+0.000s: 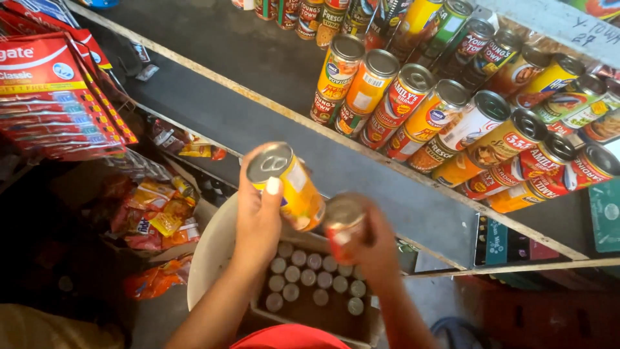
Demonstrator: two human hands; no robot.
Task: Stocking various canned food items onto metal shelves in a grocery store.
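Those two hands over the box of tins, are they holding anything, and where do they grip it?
Yes. The left hand wraps the side of a yellow can, thumb across its label. The right hand clasps a red can around its side; it is blurred.

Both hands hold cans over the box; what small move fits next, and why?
Probably lift the yellow can in the left hand to the shelf, beside the rows of cans; bare shelf lies just ahead. The right hand holds a red can.

Bare dark shelf (258,123) open left of the stacked cans (452,116), carton of cans (310,284) below
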